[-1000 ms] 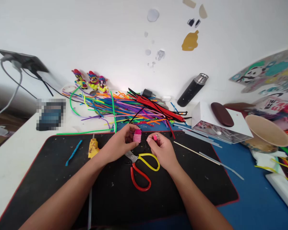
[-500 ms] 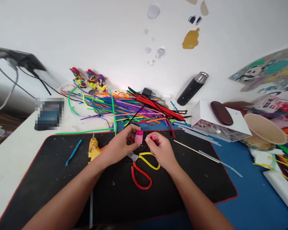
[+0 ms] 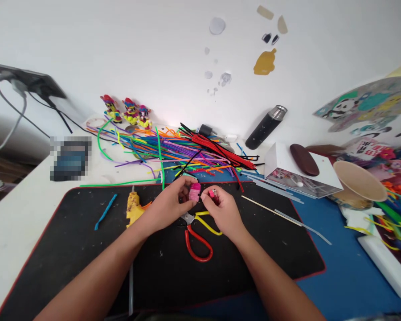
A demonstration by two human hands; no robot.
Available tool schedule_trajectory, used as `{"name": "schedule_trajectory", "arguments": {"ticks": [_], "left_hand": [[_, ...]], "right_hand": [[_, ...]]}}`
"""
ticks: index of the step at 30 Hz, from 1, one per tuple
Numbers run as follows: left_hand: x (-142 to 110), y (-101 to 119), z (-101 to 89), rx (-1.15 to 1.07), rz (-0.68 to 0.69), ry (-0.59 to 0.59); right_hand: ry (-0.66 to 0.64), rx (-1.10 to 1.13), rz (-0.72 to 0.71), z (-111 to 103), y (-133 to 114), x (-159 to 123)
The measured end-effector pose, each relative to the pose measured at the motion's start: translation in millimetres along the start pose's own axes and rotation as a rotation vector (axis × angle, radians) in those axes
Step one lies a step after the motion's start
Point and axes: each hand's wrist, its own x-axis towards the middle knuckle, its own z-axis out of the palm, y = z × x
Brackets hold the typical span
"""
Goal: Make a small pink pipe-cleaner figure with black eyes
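Note:
Between my left thumb and fingers is a flat piece of pink pipe cleaner [image 3: 194, 192], darker magenta at its top edge. My left hand [image 3: 170, 200] is closed on it. My right hand [image 3: 223, 211] is curled just to the right, shut round a small pink object with a greyish part [image 3: 213, 193]; most of it is hidden by the fingers. The two hands are close together but apart. Under them lie scissors [image 3: 200, 260] with one red and one yellow handle loop. Beside my left forearm rests a yellow hot glue gun [image 3: 133, 207], partly covered.
A black mat [image 3: 167, 281] lies beneath. Many coloured pipe cleaners [image 3: 187, 149] are heaped behind it. A twisted blue piece [image 3: 105, 212] lies left; a thin stick [image 3: 270, 210] and glue sticks [image 3: 277, 189] lie right. A black flask [image 3: 265, 129], white box [image 3: 277, 162] and small figures [image 3: 130, 110] stand behind.
The view has shifted slightly. The pink pipe cleaner piece is tilted a little differently in my left hand, its edge now looking more ridged. Both hands keep their hold.

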Motion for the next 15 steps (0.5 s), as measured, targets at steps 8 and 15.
{"name": "schedule_trajectory", "arguments": {"ticks": [8, 15], "left_hand": [[0.3, -4.1, -3.6, -0.007, 0.023, 0.047], [1.6, -11.3, -4.7, -0.045, 0.021, 0.031]], "right_hand": [[0.042, -0.052, -0.004, -12.3, 1.4, -2.9], [0.074, -0.28, 0.049, -55.9, 20.2, 2.7]]}}
